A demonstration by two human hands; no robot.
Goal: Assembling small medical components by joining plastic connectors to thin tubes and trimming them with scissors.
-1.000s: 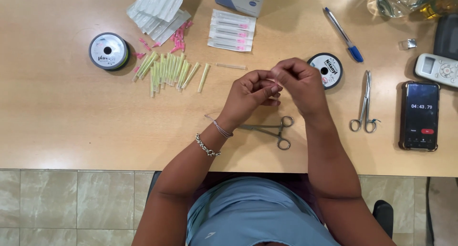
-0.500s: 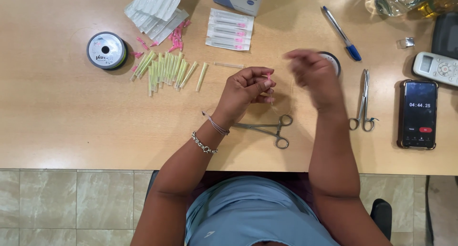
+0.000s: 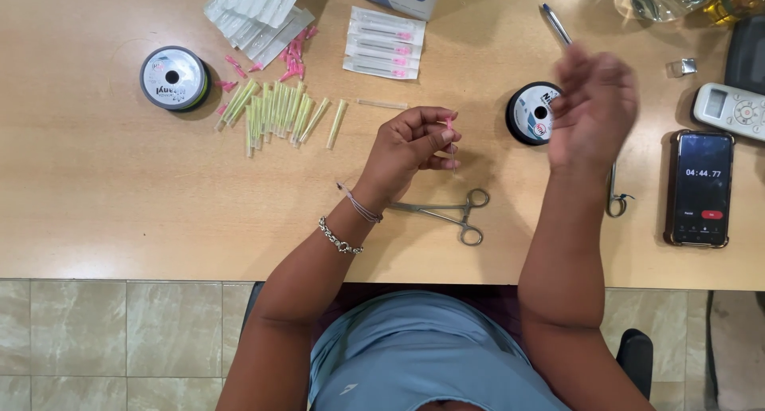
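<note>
a thread spool [image 3: 173, 78] sits far left on the bench [image 3: 96, 204], beside a pile of green-capped needles [image 3: 275, 112]. the left hand [image 3: 410, 146] pinches a pink-hubbed needle [image 3: 449, 133] upright above the forceps [image 3: 442, 214]. the right hand [image 3: 591, 108], blurred, hangs raised beside a second spool [image 3: 532, 112]; its grip cannot be told.

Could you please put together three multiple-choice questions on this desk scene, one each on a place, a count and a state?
1. Where do the forceps lie?
A. Beside the left hand's wrist
B. On the phone
C. On the floor

2. How many line spools are on the table?
A. One
B. Two
C. Four

3. What does the left hand hold?
A. Nothing
B. A pen
C. A pink-hubbed needle

Answers: 1 A, they rest by that wrist. 2 B, one spool far left, another spool centre. 3 C, pinched at the fingertips.
</note>
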